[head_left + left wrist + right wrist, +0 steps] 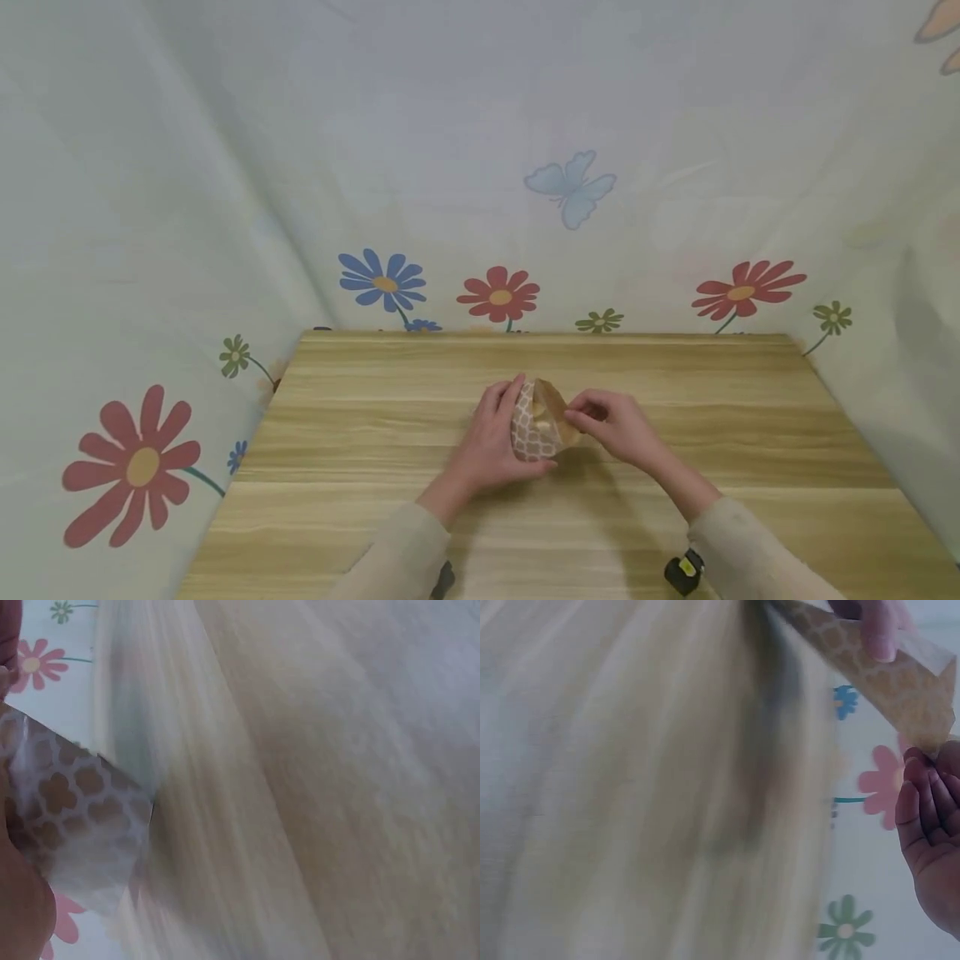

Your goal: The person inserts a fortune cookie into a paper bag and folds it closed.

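A small paper box (pixel 531 437), printed with a white lattice on brown, is held above the table in the head view. My left hand (pixel 483 442) grips its left side, thumb below and fingers above. With thumb and fingertips, my right hand (pixel 618 425) pinches the edge of a plain brown flap on the right. Pale yellowish shapes show inside the opening, too blurred to name. The left wrist view has the patterned wall (pixel 75 791) beside part of the left hand. In the right wrist view, the box (pixel 877 682) narrows to a corner at the right fingertips.
A wood-grain table (pixel 360 392) lies beneath both hands. Behind it and at its sides hangs a pale cloth (pixel 420 167) printed with flowers and a butterfly. Dark devices, one a black one (pixel 684 573), sit at the wrists.
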`<state>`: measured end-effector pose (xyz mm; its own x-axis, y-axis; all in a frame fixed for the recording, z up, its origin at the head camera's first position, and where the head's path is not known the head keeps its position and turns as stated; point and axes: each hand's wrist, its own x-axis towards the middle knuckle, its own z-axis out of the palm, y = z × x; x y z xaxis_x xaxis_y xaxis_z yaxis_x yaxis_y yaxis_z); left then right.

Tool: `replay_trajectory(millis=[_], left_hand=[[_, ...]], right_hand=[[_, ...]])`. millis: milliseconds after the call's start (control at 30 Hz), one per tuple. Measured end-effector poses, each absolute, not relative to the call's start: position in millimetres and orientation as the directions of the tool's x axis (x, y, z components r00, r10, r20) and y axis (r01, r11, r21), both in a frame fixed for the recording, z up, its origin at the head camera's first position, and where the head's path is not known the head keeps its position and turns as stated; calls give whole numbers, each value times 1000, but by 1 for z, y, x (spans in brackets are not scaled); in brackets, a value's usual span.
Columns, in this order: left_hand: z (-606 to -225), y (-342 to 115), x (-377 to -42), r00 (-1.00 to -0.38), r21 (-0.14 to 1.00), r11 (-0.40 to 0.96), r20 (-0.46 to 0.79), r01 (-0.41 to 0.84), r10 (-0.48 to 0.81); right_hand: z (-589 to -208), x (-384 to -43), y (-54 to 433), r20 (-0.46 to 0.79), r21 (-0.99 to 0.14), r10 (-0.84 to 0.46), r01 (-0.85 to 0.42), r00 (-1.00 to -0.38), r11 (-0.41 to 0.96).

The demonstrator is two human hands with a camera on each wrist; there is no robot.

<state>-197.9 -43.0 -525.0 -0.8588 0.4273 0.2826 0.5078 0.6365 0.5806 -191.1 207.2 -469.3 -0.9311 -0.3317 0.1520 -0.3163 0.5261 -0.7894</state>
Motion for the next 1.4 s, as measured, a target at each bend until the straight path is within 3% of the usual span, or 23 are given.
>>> replay_trajectory(millis=[167, 333, 700, 1033, 1200, 1400], left_hand=[[-520, -39, -195, -879, 631, 620, 257, 467, 401], [-515, -33, -193, -891, 658, 612, 232, 438, 389], [-515, -31, -192, -906, 693, 598, 208, 402, 369], [-523, -31, -195, -896, 673, 606, 215, 425, 389], [-525, -32, -198, -883, 647, 616, 214, 449, 419], [-525, -34, -198, -875, 592, 659, 187, 463, 447]], right_hand=[[-450, -193, 205, 222, -731, -380, -411, -898, 544], [-437, -196, 198, 214, -682, -436, -453, -874, 574], [-434, -202, 201, 190, -676, -417, -427, -889, 601], [-442, -205, 207, 210, -688, -400, -425, -892, 588], [-447, -197, 216, 302, -636, -370, -475, -879, 609], [-448, -187, 221, 293, -589, -460, -537, -838, 603]])
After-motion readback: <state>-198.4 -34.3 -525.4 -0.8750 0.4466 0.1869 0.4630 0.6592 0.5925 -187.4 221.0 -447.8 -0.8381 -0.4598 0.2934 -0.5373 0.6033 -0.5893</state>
